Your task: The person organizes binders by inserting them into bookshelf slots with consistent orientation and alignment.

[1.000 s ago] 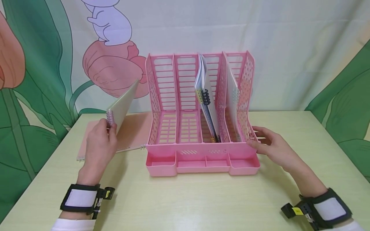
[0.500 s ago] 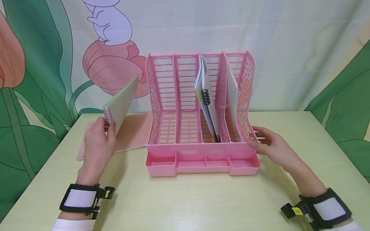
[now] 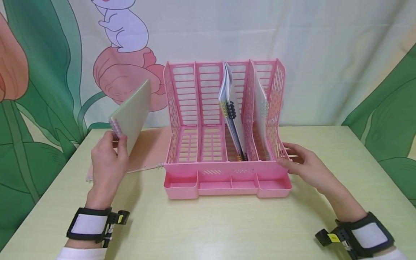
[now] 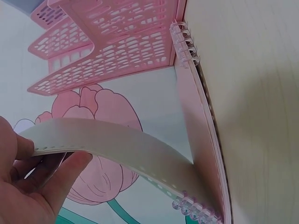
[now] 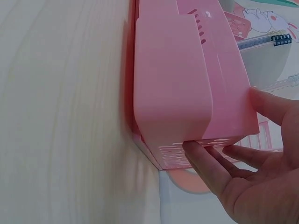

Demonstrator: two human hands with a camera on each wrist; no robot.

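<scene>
My left hand (image 3: 108,159) pinches a pale green spiral notebook (image 3: 134,112) by its ringed edge, holding it tilted above the table. In the left wrist view that notebook (image 4: 112,133) is bowed, its lower ringed corner close to a pink spiral notebook (image 4: 198,112). The pink notebook (image 3: 151,144) lies flat left of a pink desk file organizer (image 3: 227,168). At the organizer's right side, my right hand (image 3: 303,162) grips the front corner. In the right wrist view the thumb is on its upper edge and the fingertips (image 5: 194,149) touch the slotted side.
Spiral notebooks (image 3: 232,112) lean in the organizer's third slot from the left. A pale notebook (image 3: 261,115) stands in the rightmost slot. Shallow trays (image 3: 227,191) run along the organizer's front. Behind the table (image 3: 208,227) hangs a printed cloth (image 3: 325,72).
The green notebook has shifted slightly left and its ringed edge has risen, with my left hand moving along. My right hand stays at the organizer's corner.
</scene>
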